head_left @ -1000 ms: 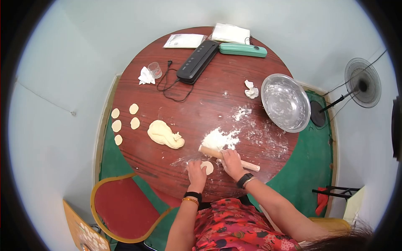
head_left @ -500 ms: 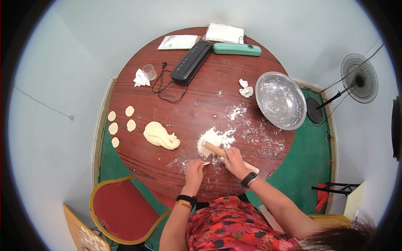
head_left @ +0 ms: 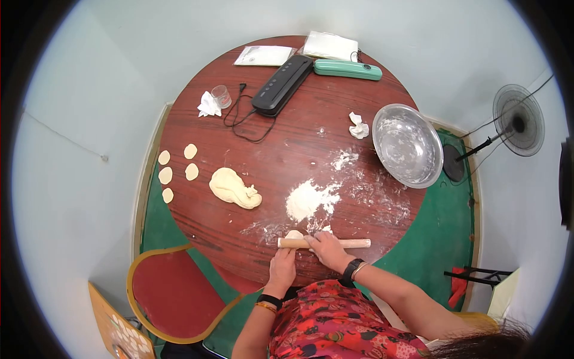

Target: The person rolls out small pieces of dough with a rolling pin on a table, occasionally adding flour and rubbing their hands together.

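The wooden rolling pin (head_left: 353, 243) lies level across the near part of the table. My right hand (head_left: 329, 250) is closed over its middle. A small dough disc (head_left: 293, 234) shows just beyond the pin's left part, with the rest of it hidden underneath. At the disc's near side, my left hand (head_left: 283, 267) has its fingers pinched against the dough, close to the pin; the fingertips are partly covered. Beyond the pin is a heap of white flour (head_left: 306, 200). A large lump of dough (head_left: 233, 188) rests to the left.
Several flat dough rounds (head_left: 191, 172) lie at the table's left edge. A metal bowl (head_left: 439, 157) stands at the right near crumpled tissue (head_left: 359, 127). Farther back are a black vacuum sealer (head_left: 281, 87), a green device (head_left: 348, 69) and a glass (head_left: 222, 96).
The rolling pin has turned from slanted to level and come down onto the dough disc. My left hand has lowered the disc from a tilted hold to the table.
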Tool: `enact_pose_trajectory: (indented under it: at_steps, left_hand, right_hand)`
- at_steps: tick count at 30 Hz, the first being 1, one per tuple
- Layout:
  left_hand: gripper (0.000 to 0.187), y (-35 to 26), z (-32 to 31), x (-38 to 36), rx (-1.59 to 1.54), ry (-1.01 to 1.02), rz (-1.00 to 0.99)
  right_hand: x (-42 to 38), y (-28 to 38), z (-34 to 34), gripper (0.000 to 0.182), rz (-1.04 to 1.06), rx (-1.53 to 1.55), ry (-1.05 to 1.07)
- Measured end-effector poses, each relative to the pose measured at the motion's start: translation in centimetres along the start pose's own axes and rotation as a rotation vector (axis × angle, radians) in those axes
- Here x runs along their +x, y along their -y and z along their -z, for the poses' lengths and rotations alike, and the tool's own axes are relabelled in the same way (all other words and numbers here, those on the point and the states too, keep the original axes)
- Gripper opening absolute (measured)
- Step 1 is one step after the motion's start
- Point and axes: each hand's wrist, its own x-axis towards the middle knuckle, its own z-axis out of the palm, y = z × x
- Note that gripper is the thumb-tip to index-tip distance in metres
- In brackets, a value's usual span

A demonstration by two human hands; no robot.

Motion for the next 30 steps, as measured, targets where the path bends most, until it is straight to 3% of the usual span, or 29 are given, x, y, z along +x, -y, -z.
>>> enact_pose_trajectory:
  at_steps: [3,6,7,10,15,19,22,25,30]
  left_hand:
    - [0.033,-0.5,-0.4,-0.4,0.058,0.009,0.031]
    - [0.036,-0.6,-1.0,-1.1,0.089,-0.017,0.034]
    - [0.037,-0.6,-1.1,-1.2,0.093,-0.021,0.037]
    - [0.04,-0.5,-1.2,-1.3,0.097,-0.005,0.043]
    - [0.039,-0.4,-0.9,-0.9,0.09,-0.003,0.027]
    - [0.037,-0.7,-0.4,-0.8,0.08,0.006,0.033]
    - [0.038,-0.5,-0.6,-0.6,0.071,-0.037,-0.01]
    - [0.039,0.5,-1.1,0.6,-0.03,-0.131,-0.011]
    - [0.038,1.0,-1.7,3.5,-0.114,-0.28,0.189]
  right_hand:
    - [-0.3,1.6,0.0,0.052,-0.061,-0.144,0.026]
    - [1.5,0.8,-0.4,0.052,-0.051,-0.264,-0.086]
    - [2.4,0.3,-0.2,0.053,-0.097,-0.239,-0.025]
    - [4.4,-0.4,-0.2,0.051,-0.197,-0.291,-0.116]
    - [-0.2,1.1,-1.6,0.053,-0.014,-0.217,0.012]
    - [-0.4,1.0,-2.2,0.053,-0.035,-0.328,0.032]
    - [2.6,0.7,-0.5,0.053,-0.133,-0.264,-0.027]
    - [4.1,-0.3,0.4,0.054,-0.072,-0.168,-0.057]
    - [4.1,-1.9,-0.2,0.051,0.0,-0.034,-0.045]
